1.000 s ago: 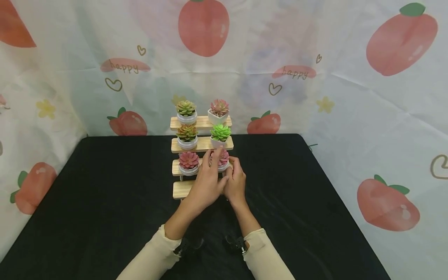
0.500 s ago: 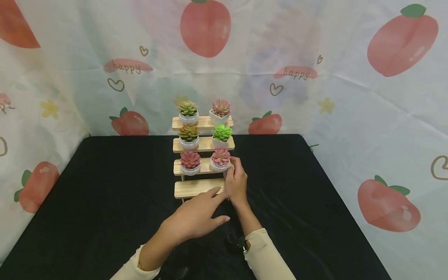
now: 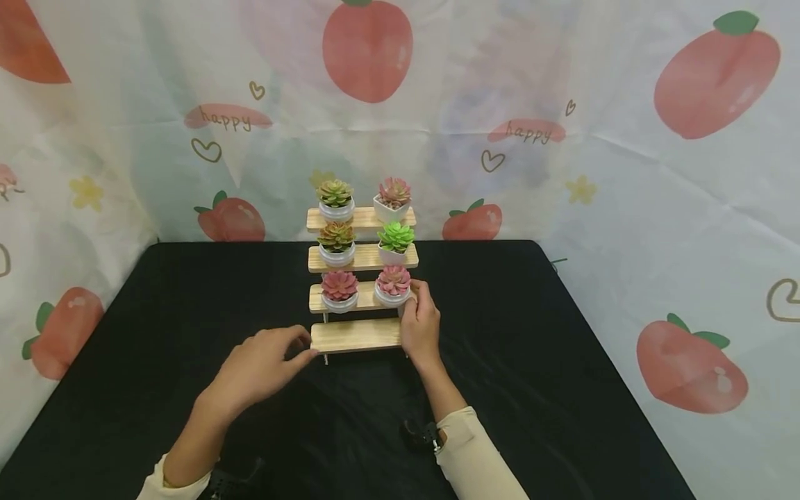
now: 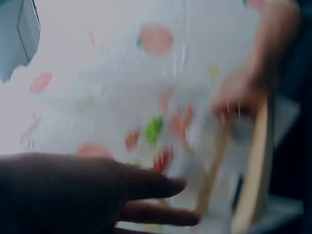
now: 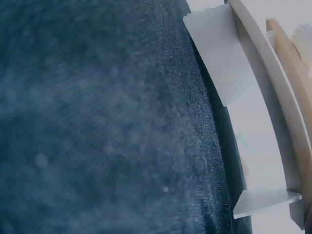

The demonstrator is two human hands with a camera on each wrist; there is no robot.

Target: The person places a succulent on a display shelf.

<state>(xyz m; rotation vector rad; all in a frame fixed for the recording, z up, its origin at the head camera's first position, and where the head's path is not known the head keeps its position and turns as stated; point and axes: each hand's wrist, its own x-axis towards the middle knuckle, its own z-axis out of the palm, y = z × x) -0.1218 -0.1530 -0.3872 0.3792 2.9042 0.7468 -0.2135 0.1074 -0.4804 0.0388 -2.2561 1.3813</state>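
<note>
A stepped plant stand (image 3: pixel 356 336) with pale wooden shelves stands on the black table. On its upper shelves sit potted succulents in white pots: green (image 3: pixel 335 194) and pink (image 3: pixel 393 193) on top, brownish (image 3: pixel 336 237) and bright green (image 3: pixel 396 237) below, then two pink ones (image 3: pixel 340 286). The lowest shelf is bare. My right hand (image 3: pixel 422 332) grips the stand's right end, fingers behind the shelf end. My left hand (image 3: pixel 257 367) is at the left end of the lowest shelf, fingertips right by its edge. In the left wrist view its fingers (image 4: pixel 151 187) extend toward the blurred stand.
Black cloth covers the table (image 3: pixel 531 389). A white curtain (image 3: pixel 437 62) printed with peaches hangs behind and along both sides, close behind the top shelf. White supports (image 5: pixel 219 53) under the shelves show in the right wrist view.
My left hand has left the front right pink succulent and swung down and left to the lowest shelf's left end. The right hand stays at the stand's right end.
</note>
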